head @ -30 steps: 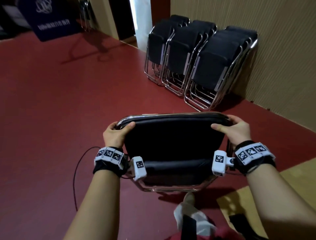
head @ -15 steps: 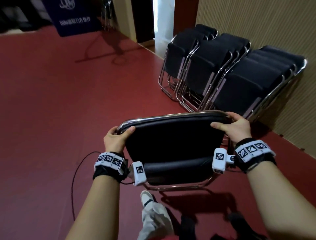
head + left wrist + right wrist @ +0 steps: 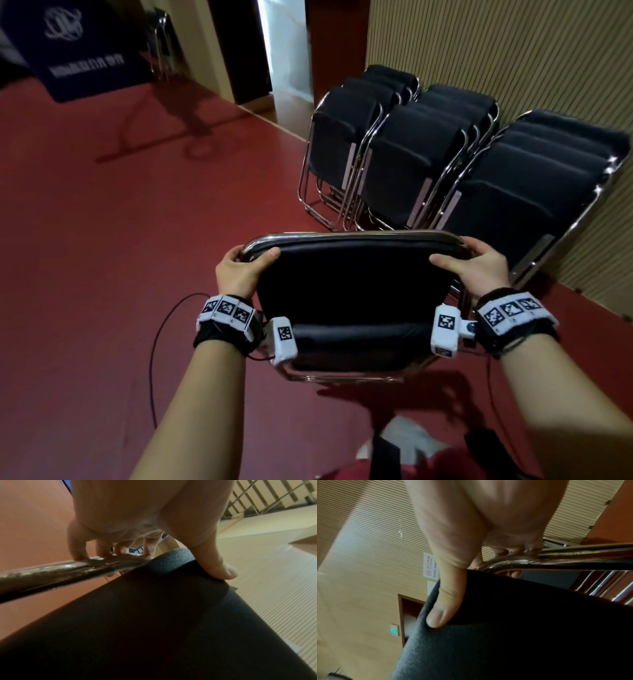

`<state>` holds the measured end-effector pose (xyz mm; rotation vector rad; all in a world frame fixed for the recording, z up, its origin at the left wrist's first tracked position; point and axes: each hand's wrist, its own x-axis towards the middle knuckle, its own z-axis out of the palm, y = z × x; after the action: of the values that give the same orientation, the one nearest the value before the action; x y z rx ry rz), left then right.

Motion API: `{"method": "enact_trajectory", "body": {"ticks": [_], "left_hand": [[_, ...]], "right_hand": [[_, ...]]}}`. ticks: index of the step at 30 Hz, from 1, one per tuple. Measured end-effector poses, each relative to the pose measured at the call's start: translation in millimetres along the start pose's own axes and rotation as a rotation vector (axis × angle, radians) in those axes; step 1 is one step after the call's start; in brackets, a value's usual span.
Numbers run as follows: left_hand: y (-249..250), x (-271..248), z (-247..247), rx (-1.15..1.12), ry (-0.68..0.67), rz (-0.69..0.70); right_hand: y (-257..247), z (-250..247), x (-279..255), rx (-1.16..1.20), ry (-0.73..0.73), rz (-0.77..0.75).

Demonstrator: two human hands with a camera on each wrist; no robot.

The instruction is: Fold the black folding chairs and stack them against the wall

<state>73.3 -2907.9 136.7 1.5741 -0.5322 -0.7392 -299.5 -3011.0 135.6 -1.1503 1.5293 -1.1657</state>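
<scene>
I carry a folded black chair (image 3: 352, 284) with a chrome frame off the floor, in front of me. My left hand (image 3: 239, 270) grips its top left corner: fingers curl round the chrome tube (image 3: 56, 573), thumb on the black padding (image 3: 171, 615). My right hand (image 3: 479, 267) grips the top right corner the same way, thumb pressed on the padding (image 3: 522, 628), fingers round the tube (image 3: 539, 562). Three rows of folded black chairs (image 3: 411, 161) lean against the slatted wall (image 3: 513, 61) just beyond the chair I hold.
Red floor (image 3: 120, 240) spreads out to the left. A thin black cable (image 3: 154, 342) lies on it near my left arm. A dark blue sign board (image 3: 68, 51) stands at the far left, a doorway (image 3: 284, 48) beyond the chair rows. My white shoe (image 3: 407, 442) shows below.
The leaning chair rows have come closer and shifted right in view; I have carried the folded chair toward them. Both hands keep the same grip.
</scene>
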Motion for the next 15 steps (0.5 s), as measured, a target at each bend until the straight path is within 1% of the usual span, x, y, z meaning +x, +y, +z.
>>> {"method": "enact_trajectory", "body": {"ticks": [3, 5, 9, 11, 15], "left_hand": [[3, 62, 30, 0.019, -0.019, -0.019], [5, 104, 55, 0.025, -0.018, -0.034], [6, 179, 110, 0.037, -0.026, -0.061], [14, 211, 133, 0.026, -0.021, -0.072], [35, 274, 185, 0.058, -0.097, -0.057]], "right_hand": [[-1, 34, 53, -0.008, 0.005, 0.023], [0, 55, 99, 0.002, 0.016, 0.041], [3, 87, 188, -0.025, 0.028, 0.076], [-5, 101, 224, -0.019, 0.039, 0.092], [-25, 125, 290, -0.023, 0.066, 0.093]]}}
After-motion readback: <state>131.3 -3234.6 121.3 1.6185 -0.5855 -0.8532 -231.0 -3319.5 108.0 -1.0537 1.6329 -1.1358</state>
